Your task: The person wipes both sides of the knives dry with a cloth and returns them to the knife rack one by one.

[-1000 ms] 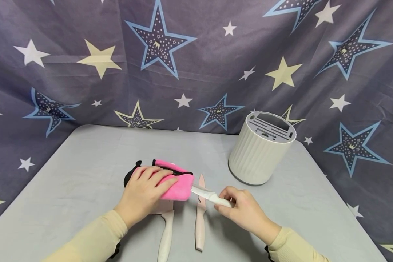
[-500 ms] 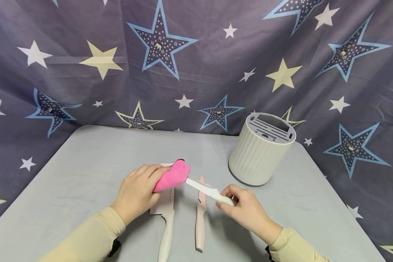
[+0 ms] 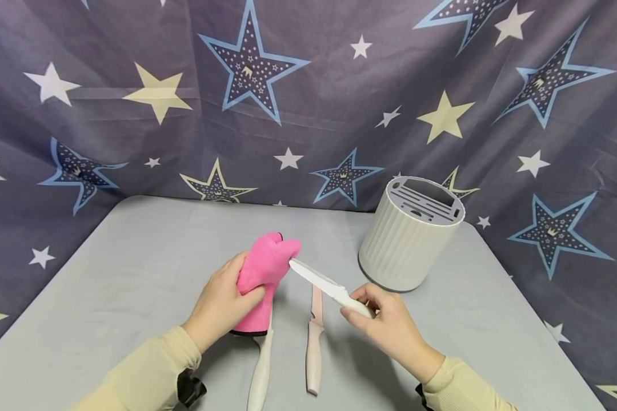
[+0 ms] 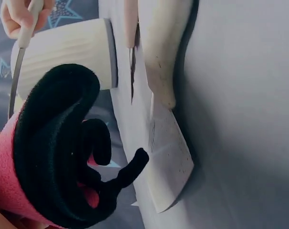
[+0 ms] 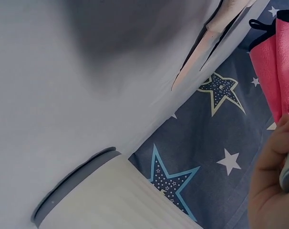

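Observation:
My left hand (image 3: 213, 308) grips a pink cloth (image 3: 262, 268) with black edging, bunched and hanging over the cleaver. In the left wrist view the black trim and a loop of the cloth (image 4: 54, 148) face the camera. My right hand (image 3: 393, 331) holds a white-handled kitchen knife (image 3: 319, 282) by its handle, with the blade pointing up and left. The tip of that blade is right at the cloth's edge. Below lies a cleaver, its pale handle (image 3: 260, 371) showing and its blade (image 4: 168, 157) visible in the left wrist view.
A smaller knife with a pinkish handle (image 3: 313, 357) lies on the grey tabletop (image 3: 149, 268) between my hands. Towards the back right stands a ribbed, cream knife block (image 3: 406, 245) with slots in its top. A star-patterned curtain (image 3: 308, 142) hangs behind the table.
The cloth has come off the knife blade towards its tip, uncovering the blade. My left hand has turned and raised the cloth, which now hangs down. My right hand keeps its hold, with the blade tilted upward.

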A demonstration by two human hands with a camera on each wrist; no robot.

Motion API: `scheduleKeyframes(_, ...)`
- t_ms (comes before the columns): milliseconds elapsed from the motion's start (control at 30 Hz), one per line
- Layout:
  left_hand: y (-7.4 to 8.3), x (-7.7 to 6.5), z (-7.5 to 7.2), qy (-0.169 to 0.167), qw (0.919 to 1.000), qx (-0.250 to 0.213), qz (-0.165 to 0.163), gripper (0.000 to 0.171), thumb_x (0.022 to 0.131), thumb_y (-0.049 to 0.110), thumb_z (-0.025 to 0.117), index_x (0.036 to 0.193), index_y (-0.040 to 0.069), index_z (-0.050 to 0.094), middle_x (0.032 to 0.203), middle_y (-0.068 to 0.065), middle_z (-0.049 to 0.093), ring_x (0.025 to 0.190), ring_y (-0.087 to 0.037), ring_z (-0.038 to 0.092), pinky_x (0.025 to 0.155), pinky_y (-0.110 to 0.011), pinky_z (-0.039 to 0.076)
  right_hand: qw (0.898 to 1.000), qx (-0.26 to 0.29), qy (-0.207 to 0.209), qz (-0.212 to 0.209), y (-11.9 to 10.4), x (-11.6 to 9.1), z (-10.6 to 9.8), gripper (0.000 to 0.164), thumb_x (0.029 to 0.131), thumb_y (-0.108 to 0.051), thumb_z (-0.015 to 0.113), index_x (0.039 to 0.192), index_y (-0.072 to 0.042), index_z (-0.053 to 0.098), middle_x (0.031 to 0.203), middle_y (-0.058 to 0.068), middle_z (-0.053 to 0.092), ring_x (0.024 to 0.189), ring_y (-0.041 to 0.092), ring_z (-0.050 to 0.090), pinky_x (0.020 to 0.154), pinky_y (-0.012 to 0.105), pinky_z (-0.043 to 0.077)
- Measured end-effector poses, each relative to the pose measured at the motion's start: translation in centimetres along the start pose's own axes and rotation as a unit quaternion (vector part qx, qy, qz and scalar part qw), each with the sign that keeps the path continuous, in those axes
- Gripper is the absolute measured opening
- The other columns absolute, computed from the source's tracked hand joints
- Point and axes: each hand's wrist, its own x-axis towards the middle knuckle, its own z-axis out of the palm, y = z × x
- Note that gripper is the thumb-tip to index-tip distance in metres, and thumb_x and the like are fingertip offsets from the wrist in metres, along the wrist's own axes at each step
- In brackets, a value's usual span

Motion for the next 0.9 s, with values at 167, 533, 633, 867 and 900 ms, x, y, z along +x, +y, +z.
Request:
scheduleKeyframes(167,0.4,0.1,0.0,-0.013,0.9928,-0.076,-0.092,0.059,0.086,0.016,0.073,0.138,0.006,0.047,0.111,-0.016,0.067,0.093,-0.025,0.063,0.082,-0.041,0.050,1.000,0.004,0.003,0.004,-0.1,0.0,-0.1,0.017,0.077,-0.012,0.080,0.085,-0.018,0.067,0.060,-0.012,0.054,0.052,-0.001,0.044,0.047,0.021,0.040)
scheduleKeyframes(533,0.7,0.3,1.1,-0.021,0.9499,-0.226,-0.215,0.068,0.088,0.028,0.075,0.141,0.007,0.039,0.124,-0.016,0.059,0.100,-0.022,0.064,0.083,-0.030,0.052,1.000,0.021,0.015,0.000,-0.4,0.0,0.4,0.018,0.076,-0.010,0.082,0.085,-0.016,0.068,0.063,-0.009,0.057,0.053,0.000,0.045,0.047,0.021,0.041)
scheduleKeyframes(633,1.0,0.2,1.4,-0.028,0.9373,-0.257,-0.233,0.062,0.088,0.031,0.075,0.135,0.006,0.042,0.121,-0.015,0.060,0.093,-0.016,0.065,0.081,-0.029,0.052,1.000,0.028,0.013,-0.003,-0.5,0.0,0.6,0.018,0.076,-0.010,0.082,0.086,-0.017,0.068,0.063,-0.008,0.057,0.053,0.000,0.045,0.047,0.021,0.041)
scheduleKeyframes(867,1.6,-0.3,2.0,-0.050,0.9109,-0.317,-0.259,0.057,0.088,0.029,0.075,0.131,0.007,0.045,0.115,-0.015,0.063,0.081,-0.016,0.069,0.074,-0.032,0.056,0.999,0.047,0.005,-0.018,-0.8,0.1,0.9,0.013,0.081,-0.016,0.081,0.088,-0.018,0.069,0.067,-0.007,0.060,0.054,0.000,0.046,0.047,0.021,0.042)
scheduleKeyframes(900,1.7,-0.4,2.1,-0.053,0.9079,-0.324,-0.261,0.057,0.088,0.029,0.075,0.132,0.007,0.045,0.115,-0.015,0.063,0.081,-0.017,0.070,0.074,-0.032,0.056,0.999,0.051,0.004,-0.018,-0.9,0.1,1.0,0.012,0.083,-0.018,0.080,0.088,-0.018,0.069,0.067,-0.007,0.060,0.054,0.000,0.046,0.048,0.021,0.042)
